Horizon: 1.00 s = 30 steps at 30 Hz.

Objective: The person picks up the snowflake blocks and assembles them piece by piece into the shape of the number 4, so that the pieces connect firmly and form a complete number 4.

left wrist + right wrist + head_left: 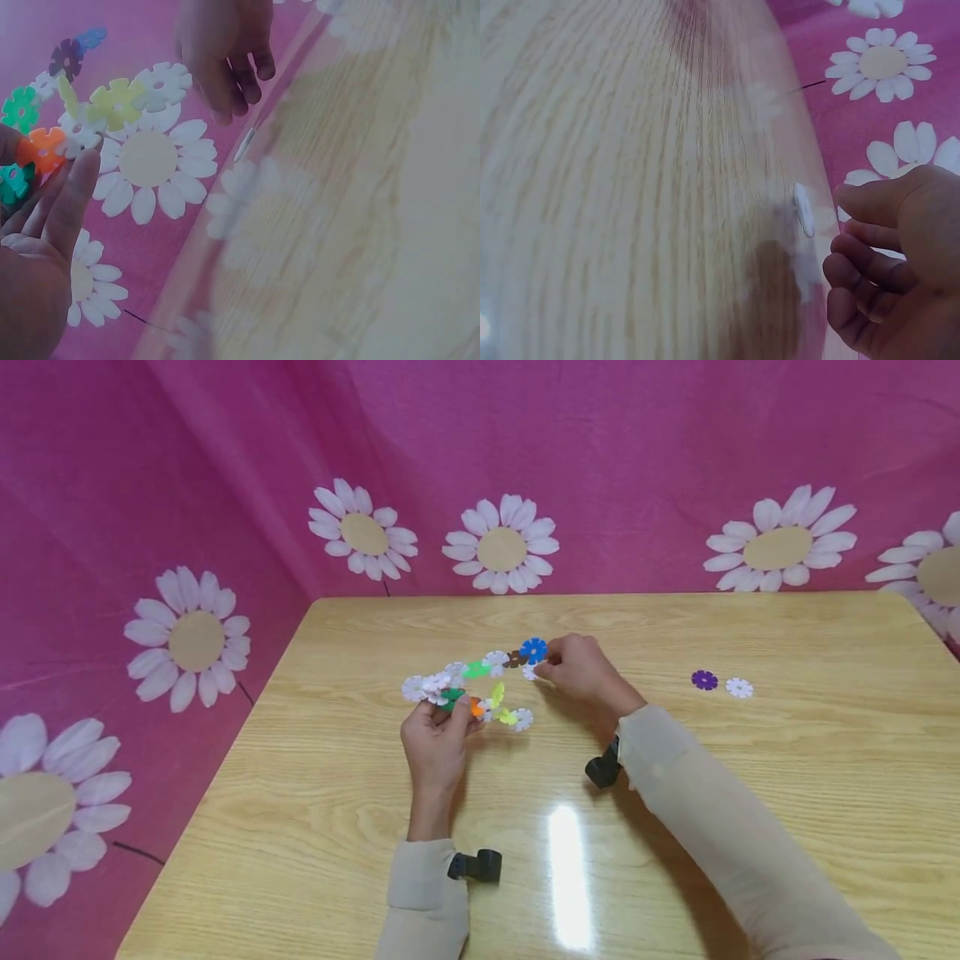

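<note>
A chain of slotted, flower-shaped plastic discs [476, 670] in white, green, orange, yellow, brown and blue hangs above the table. My left hand [437, 750] pinches it near the dark green disc [452, 698] and the orange disc [43, 148]. The chain curves so that one end has the blue disc [533, 650] and the other a white disc. My right hand [587, 670] is beside the blue end, fingers bent downward. Below its fingertips a loose white disc [804, 211] lies on the table, apart from the fingers in the right wrist view.
On the right of the wooden table [787, 802] lie a purple disc [704, 680] and another white disc [739, 687]. A pink cloth with printed daisies [637, 460] hangs behind the table and along its left side.
</note>
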Each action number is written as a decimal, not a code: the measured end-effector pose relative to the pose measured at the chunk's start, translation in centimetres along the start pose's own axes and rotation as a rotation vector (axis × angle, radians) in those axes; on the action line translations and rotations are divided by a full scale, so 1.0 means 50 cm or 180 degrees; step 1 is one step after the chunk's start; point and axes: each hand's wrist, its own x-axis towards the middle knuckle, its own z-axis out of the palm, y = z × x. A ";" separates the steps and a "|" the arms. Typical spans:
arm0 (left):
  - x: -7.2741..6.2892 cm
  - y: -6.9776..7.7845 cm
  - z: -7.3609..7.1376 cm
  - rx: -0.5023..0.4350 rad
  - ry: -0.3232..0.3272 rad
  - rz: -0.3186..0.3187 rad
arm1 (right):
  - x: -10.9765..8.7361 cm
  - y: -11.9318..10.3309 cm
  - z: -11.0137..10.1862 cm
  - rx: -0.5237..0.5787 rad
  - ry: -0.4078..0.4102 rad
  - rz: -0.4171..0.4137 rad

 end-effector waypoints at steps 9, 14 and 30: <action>-0.003 0.000 0.002 -0.0063 0.0012 -0.0057 | 0.023 -0.006 0.009 -0.0304 -0.0176 0.0133; -0.005 0.001 0.002 -0.0051 0.0000 -0.0057 | 0.030 -0.008 0.010 -0.0488 -0.0300 0.0298; 0.003 -0.002 0.000 -0.0100 0.0014 0.0035 | 0.039 -0.010 0.006 -0.0317 -0.0347 0.0331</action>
